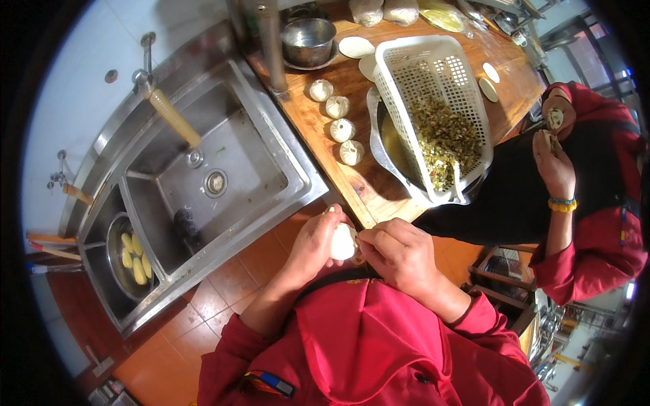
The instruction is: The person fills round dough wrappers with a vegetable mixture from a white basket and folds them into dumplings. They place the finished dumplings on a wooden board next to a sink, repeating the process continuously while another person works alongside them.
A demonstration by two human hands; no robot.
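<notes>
A pale dough bun (344, 242) rests cupped in my left hand (321, 234), close in front of my chest. The fingertips of my right hand (398, 249) pinch the dough at the bun's right edge. Beyond my hands, several pleated buns (342, 130) stand in a row on the wooden table (350, 177). To their right, a white perforated plastic basket (433, 45) holds chopped green filling (439, 137). It sits tilted over a metal basin (378, 137) with liquid in it.
A stainless steel sink (238, 167) lies at left, with peeled potatoes (136, 264) in a bowl. Flat dough wrappers (357, 47), a metal pot (309, 40) and bagged items (401, 11) are on the table. At right, a co-worker's hands (553, 162) hold a filled wrapper.
</notes>
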